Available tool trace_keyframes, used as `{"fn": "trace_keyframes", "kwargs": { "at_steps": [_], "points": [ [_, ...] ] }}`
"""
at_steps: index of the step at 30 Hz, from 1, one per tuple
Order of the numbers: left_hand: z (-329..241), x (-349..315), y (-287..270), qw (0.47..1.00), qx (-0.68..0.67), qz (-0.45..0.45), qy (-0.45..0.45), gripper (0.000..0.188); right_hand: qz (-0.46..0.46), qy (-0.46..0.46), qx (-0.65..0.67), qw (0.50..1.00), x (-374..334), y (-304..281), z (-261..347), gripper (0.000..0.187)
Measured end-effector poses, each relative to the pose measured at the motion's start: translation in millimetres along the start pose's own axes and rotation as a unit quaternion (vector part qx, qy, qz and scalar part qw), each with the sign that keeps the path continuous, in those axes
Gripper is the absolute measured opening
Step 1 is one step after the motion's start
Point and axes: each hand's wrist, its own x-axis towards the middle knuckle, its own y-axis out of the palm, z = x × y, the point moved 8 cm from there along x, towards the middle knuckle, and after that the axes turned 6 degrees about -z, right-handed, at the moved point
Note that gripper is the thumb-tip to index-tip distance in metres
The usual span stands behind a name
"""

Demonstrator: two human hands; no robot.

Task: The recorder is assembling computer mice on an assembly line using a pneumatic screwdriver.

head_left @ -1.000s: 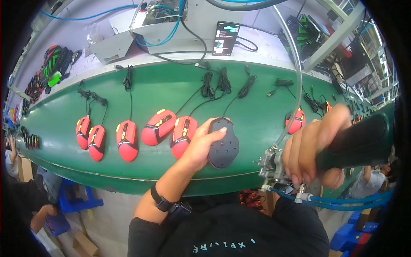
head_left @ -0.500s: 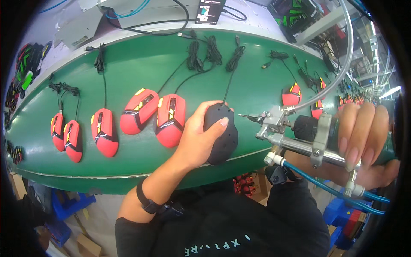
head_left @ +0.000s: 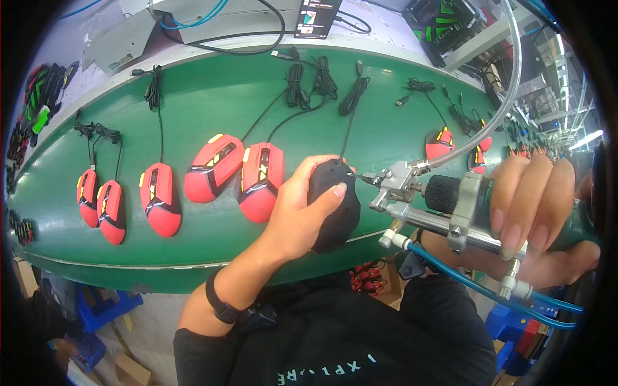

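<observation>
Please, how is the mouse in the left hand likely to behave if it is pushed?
The mouse should feel stiff: its black underside shows no visible bending under the thumb. The left hand grips one side, so pushing might twist it. Its thin, bundled cable looks floppy.

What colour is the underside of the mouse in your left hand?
The underside is black, best seen in the head view.
</observation>
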Motion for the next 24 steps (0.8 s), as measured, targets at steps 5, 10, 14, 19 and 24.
{"fn": "trace_keyframes", "kwargs": {
  "at_steps": [5,10,14,19,24],
  "points": [
    [-2.8,-4.3,-1.4,1.0,-0.011,-0.007,-0.013,0.037,-0.033,-0.166,0.076,0.983,1.0,7.7,4.1,0.045],
    [-1.7,-7.3,-7.6,1.0,0.021,-0.01,0.002,0.037,-0.007,-0.156,0.062,0.986,2.3,17.3,-6.2,0.047],
    [-4.6,-2.2,-5.0,1.0,-0.018,-0.009,-0.018,0.036,-0.049,-0.102,0.049,0.992,-0.8,3.1,20.9,0.038],
    [1.8,-2.1,-16.1,0.998,0.025,-0.037,-0.05,0.036,-0.074,-0.059,-0.007,0.996,-15.8,-17.3,27.1,0.036],
    [5.5,-5.7,-12.1,0.997,0.064,-0.023,-0.037,0.035,-0.032,-0.029,0.045,0.998,-1.0,6.7,-3.3,0.038]
  ]
}}
